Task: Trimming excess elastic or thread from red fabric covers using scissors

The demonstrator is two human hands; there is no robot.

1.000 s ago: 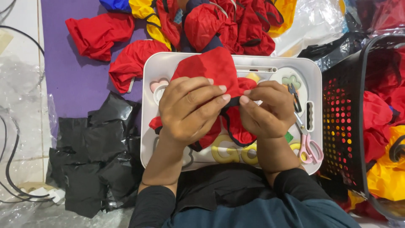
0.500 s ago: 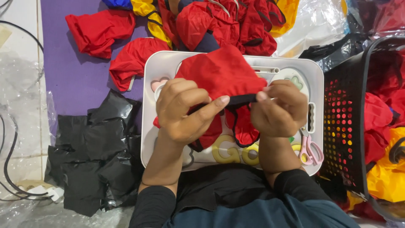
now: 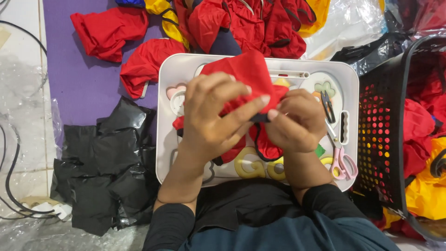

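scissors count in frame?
1. The pink-handled scissors lie on the white tray, at its right edge, just right of the right hand. More could be hidden under the red cloth or the hands.

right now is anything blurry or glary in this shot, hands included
Head view: even, soft light, no hard shadows. Left hand and right hand are slightly soft at the fingertips on the red cloth. Clear plastic top right shows white glare. Basket and scissors look sharp.
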